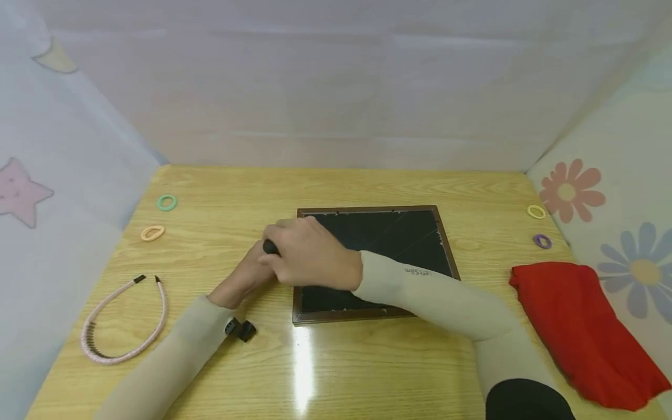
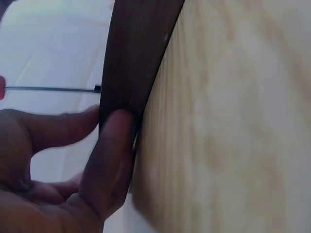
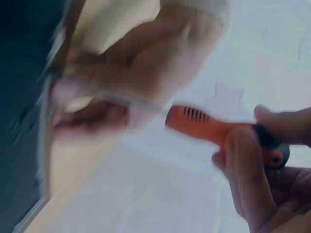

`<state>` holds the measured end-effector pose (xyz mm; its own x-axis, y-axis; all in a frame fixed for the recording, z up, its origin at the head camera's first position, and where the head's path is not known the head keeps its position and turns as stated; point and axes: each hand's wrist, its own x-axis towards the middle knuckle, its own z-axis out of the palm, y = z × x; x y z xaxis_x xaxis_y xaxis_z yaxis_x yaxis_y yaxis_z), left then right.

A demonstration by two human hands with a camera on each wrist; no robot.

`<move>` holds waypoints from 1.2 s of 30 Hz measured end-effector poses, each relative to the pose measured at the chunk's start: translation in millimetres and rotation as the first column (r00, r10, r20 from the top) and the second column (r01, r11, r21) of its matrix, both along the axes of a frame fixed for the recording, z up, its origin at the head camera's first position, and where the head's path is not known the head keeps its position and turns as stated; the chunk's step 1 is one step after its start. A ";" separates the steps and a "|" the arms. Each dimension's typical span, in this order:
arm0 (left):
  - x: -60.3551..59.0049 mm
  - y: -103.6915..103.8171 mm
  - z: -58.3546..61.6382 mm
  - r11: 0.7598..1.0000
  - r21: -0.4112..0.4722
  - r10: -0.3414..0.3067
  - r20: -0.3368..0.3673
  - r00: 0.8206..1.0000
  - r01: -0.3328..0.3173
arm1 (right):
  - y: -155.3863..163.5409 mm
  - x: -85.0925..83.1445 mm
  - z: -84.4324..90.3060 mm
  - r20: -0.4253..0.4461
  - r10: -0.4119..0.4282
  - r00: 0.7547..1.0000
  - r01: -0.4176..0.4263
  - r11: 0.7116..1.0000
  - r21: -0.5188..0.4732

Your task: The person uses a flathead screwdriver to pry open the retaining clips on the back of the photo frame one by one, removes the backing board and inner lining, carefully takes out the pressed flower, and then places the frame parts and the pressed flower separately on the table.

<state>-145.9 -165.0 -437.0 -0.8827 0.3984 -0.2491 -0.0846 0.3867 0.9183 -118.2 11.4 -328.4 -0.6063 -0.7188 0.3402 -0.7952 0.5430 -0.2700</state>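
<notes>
A picture frame [image 1: 341,316] with a brown rim and black back panel lies in the middle of the table. My left hand [image 1: 244,274] holds its left side; in the left wrist view, thumb and fingers [image 2: 114,145] pinch the dark rim. An orange and black screwdriver [image 3: 204,124] is gripped at the butt of its handle by my right hand [image 1: 312,251]. Its thin shaft runs to a small black piece [image 2: 97,89] at the frame's edge, beside the left fingers. From the head view, the right hand covers most of the screwdriver and part of the left hand.
A pink headband [image 1: 163,318] lies at the left, with green [image 1: 167,203] and orange [image 1: 153,233] hair ties behind it. Yellow [image 1: 536,212] and purple [image 1: 542,241] ties lie at the right, behind a red cloth [image 1: 588,332]. Draped sheets border the table [image 1: 362,373].
</notes>
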 end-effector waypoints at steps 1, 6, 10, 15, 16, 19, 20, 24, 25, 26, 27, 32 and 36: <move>-0.9 1.4 0.7 1.000 -0.009 0.005 0.030 1.000 -0.005 | 8.4 -6.7 1.7 0.088 -0.019 0.996 0.021 1.000 -0.013; -9.7 7.6 4.2 0.998 -0.066 0.030 0.130 0.991 -0.022 | 64.1 -44.5 2.6 0.469 -0.179 0.865 0.252 0.963 -0.097; -19.1 11.4 5.1 0.995 -0.089 0.047 0.116 0.992 -0.037 | 106.2 -67.4 -11.5 0.653 -0.186 0.734 0.426 0.875 -0.230; -29.5 14.4 7.2 0.990 -0.120 0.090 0.095 0.991 -0.079 | 132.5 -81.7 -33.5 0.758 -0.154 0.634 0.493 0.835 -0.243; -30.8 15.3 7.9 0.989 -0.122 0.100 0.097 0.990 -0.088 | 135.0 -83.1 -37.0 0.760 -0.168 0.628 0.495 0.840 -0.224; -32.5 18.1 9.4 0.990 -0.107 0.106 0.111 0.988 -0.094 | 139.9 -86.3 -45.5 0.764 -0.199 0.614 0.502 0.845 -0.184; -32.5 19.0 9.5 0.990 -0.102 0.105 0.115 0.988 -0.094 | 140.8 -86.9 -47.8 0.768 -0.201 0.608 0.505 0.844 -0.179; -30.7 21.4 7.8 0.991 -0.092 0.107 0.125 0.986 -0.096 | 142.9 -88.8 -55.9 0.787 -0.188 0.588 0.517 0.835 -0.186; -30.2 21.6 7.2 0.990 -0.094 0.113 0.128 0.985 -0.101 | 143.3 -89.0 -57.8 0.787 -0.191 0.587 0.519 0.835 -0.184; -29.5 21.8 6.3 0.990 -0.095 0.119 0.131 0.984 -0.107 | 143.6 -89.1 -59.6 0.789 -0.193 0.584 0.522 0.834 -0.182; -28.8 21.8 5.5 0.989 -0.098 0.120 0.129 0.984 -0.108 | 144.0 -89.1 -61.3 0.789 -0.197 0.582 0.523 0.834 -0.177; -26.3 21.7 4.0 0.988 -0.092 0.132 0.119 0.984 -0.121 | 146.1 -87.0 -65.1 0.793 -0.221 0.567 0.550 0.819 -0.165; -25.2 20.3 3.7 0.988 -0.082 0.136 0.115 0.984 -0.127 | 146.6 -86.0 -69.0 0.807 -0.216 0.549 0.571 0.803 -0.174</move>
<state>-171.1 -144.7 -433.3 -0.8882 0.2572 -0.3806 -0.2470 0.4311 0.8678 -204.2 158.1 -397.3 -0.9508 -0.2571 -0.1729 0.0380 0.4572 -0.8886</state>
